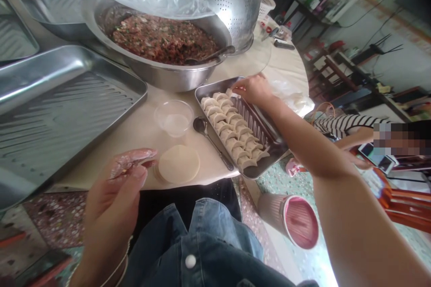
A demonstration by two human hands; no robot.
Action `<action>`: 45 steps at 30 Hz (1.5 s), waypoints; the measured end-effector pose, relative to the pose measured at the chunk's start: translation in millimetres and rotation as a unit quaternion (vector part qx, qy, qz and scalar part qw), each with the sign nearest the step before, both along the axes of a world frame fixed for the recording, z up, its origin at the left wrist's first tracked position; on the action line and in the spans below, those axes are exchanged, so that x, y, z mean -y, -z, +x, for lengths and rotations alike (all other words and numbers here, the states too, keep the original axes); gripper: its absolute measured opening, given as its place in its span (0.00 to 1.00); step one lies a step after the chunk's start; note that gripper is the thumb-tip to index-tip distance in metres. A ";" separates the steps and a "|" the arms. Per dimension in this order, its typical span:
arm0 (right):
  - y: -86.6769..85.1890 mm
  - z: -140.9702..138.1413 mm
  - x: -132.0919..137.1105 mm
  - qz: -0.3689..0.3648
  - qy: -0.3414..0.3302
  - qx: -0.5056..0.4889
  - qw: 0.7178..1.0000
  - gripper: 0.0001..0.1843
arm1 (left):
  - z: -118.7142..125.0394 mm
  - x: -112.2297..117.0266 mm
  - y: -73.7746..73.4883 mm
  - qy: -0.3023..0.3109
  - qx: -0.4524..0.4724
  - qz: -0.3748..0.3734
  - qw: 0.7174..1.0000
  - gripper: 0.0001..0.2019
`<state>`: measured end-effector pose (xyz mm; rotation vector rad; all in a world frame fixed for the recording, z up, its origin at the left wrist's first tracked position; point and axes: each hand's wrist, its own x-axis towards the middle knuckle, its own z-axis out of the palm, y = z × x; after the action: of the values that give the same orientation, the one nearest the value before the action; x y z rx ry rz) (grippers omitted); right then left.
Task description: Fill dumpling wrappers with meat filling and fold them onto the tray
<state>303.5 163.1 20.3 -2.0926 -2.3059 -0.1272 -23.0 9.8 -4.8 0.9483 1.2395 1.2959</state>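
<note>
Head view: right fingers [241, 83] around 1 dumpling [229, 93] beside 2 dumpling rows [230, 134], left fingers [134, 154] narrowly apart near 1 wrapper stack [179, 164]

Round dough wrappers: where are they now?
Head view, lower centre: the wrappers lie on the table by its near edge, just right of the left hand and below the small clear bowl.

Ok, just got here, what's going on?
The person's right hand is at the tray's far end, fingertips at a dumpling; whether it's gripped is unclear. Two rows of dumplings line the tray. The left hand, nothing visible in it, is beside stacked wrappers. Beyond sits a bowl of filling with a spoon.
</note>
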 end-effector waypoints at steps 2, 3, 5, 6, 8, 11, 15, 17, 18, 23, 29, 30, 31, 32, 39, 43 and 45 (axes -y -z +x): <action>1.7 -1.3 -0.8 0.001 -0.004 0.000 1.000 0.13 | 1.8 0.5 -1.2 0.005 -0.028 -0.003 1.000 0.06; 2.6 -1.7 -1.3 0.001 -0.008 0.000 1.000 0.13 | 3.1 0.8 -1.2 0.003 -0.041 0.003 0.999 0.06; 3.1 -2.0 -2.1 0.003 -0.016 -0.002 1.000 0.12 | 5.0 0.4 1.5 -0.003 -0.076 0.019 0.997 0.08; 2.1 -2.1 -1.6 0.008 -0.020 -0.003 1.000 0.12 | 4.9 -0.5 4.7 -0.007 -0.105 0.038 0.994 0.08; -3.6 -4.2 3.3 0.029 -0.027 -0.008 0.999 0.12 | 2.8 -3.8 14.1 0.014 -0.208 0.101 0.973 0.10; -20.3 -19.5 28.7 0.079 -0.054 -0.033 0.995 0.13 | -2.0 -9.1 29.6 0.057 -0.395 0.212 0.892 0.15; -36.5 -67.2 101.9 0.113 -0.208 -0.099 0.967 0.12 | -1.7 -11.7 36.9 0.103 -0.489 0.243 0.832 0.16; -30.1 -96.6 143.2 0.090 -0.296 -0.121 0.943 0.09 | 1.1 -11.9 35.3 0.112 -0.503 0.223 0.828 0.16; -22.8 -110.7 160.4 0.069 -0.309 -0.139 0.938 0.09 | 2.4 -11.9 34.3 0.110 -0.505 0.222 0.827 0.16; 25.9 -156.8 186.2 0.073 -0.177 -0.225 0.956 0.25 | 4.5 -11.1 34.3 0.085 -0.489 0.255 0.830 0.14; 42.5 -159.9 160.1 0.113 -0.119 -0.191 0.968 0.24 | 6.8 -12.6 38.0 0.048 -0.445 0.261 0.855 0.05; 42.3 -159.5 157.7 0.113 -0.118 -0.193 0.968 0.22 | 7.5 -12.6 38.1 0.048 -0.443 0.259 0.857 0.05; 42.5 -159.4 156.2 0.114 -0.118 -0.195 0.967 0.20 | 7.8 -12.4 38.0 0.051 -0.440 0.257 0.859 0.04; 43.0 -159.6 155.3 0.118 -0.119 -0.199 0.966 0.18 | 7.8 -11.8 37.8 0.057 -0.435 0.254 0.862 0.05; 38.5 -157.2 171.3 0.215 -0.140 -0.275 0.926 0.10 | -1.0 -4.1 34.9 0.110 -0.383 0.268 0.877 0.26; 23.9 -151.1 194.2 0.215 -0.203 -0.315 0.902 0.08 | -1.6 -0.6 33.0 0.117 -0.382 0.276 0.874 0.24; 21.9 -148.3 203.6 0.211 -0.214 -0.324 0.897 0.05 | -1.0 1.0 31.1 0.101 -0.373 0.286 0.877 0.22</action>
<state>155.1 -40.5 -1.6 -1.1486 -2.0102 0.0688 -23.9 8.8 -35.8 2.0946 1.2694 1.1757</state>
